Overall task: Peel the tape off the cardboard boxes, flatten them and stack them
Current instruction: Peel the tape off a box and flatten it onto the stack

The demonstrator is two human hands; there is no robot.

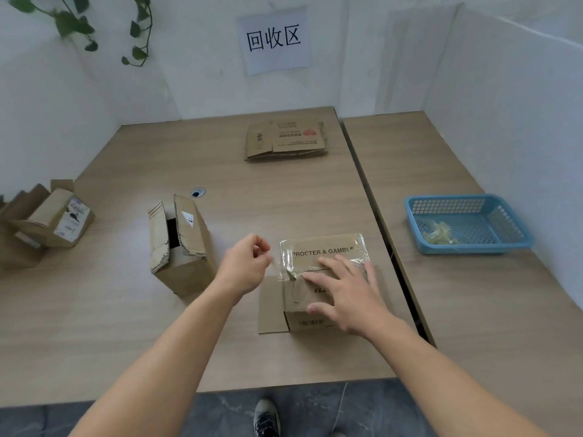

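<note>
- I am taking the printed box (303, 298) as my reference for every place. It is standing on the tabletop (110, 326), on the near part, in front of the person.
- The left hand (246, 266) is hovering just left of the printed box. Its fingers are curled, and the thumb and forefinger are pinching a thin strip of clear tape (287, 263) that is stretching from the hand to the upper left edge of the box.
- More of this tape is lying wrinkled over the far flap of the box, where the lettering is.
- The right hand (344, 294) is lying flat on top of the printed box. Its fingers are straight and spread, pressing down and gripping nothing.
- An open box (179, 247) is lying on its side to the left of the printed box, apart from it.
- Further left, a group of labelled boxes (53, 220) is sitting well apart from the printed box.
- Behind the printed box, well apart from it, a stack of flattened boxes (285, 141) is resting.
- To the right of the printed box, a blue basket (448, 198) is holding crumpled tape wads (440, 233).
- Far behind the printed box, a paper sign (274, 39) is hanging on the wall.
</note>
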